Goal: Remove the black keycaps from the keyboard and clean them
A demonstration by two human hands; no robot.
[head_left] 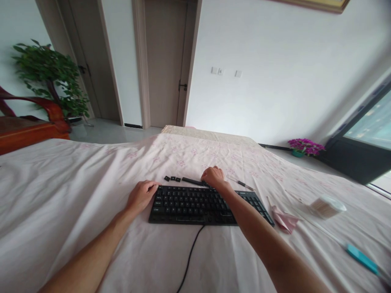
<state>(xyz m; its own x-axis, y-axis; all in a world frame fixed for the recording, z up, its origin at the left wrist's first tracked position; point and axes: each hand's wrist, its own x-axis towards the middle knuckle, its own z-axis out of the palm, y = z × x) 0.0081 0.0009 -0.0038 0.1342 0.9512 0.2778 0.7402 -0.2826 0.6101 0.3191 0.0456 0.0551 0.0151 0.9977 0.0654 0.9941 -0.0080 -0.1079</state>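
A black keyboard [187,202] lies on the cloth in front of me, with gaps along its front row where keycaps are off. Several small loose keycaps [173,178] and a long black spacebar [191,181] rest just beyond its far edge. At the far left corner, my left hand [143,196] grips the keyboard's edge. My right hand [213,176] reaches across the keyboard to the right end of the spacebar. Its fingers are curled downward, and whatever is in them is hidden. A thin wire keycap puller [241,183] with a black handle lies right of that hand.
Right of the keyboard are a pink cloth [284,219], a clear tub of cotton swabs [328,206] and a blue-handled tool [362,259]. The keyboard's cable [192,253] runs toward me over the wrinkled floral tablecloth [128,260]. A wooden chair [45,112] stands at left.
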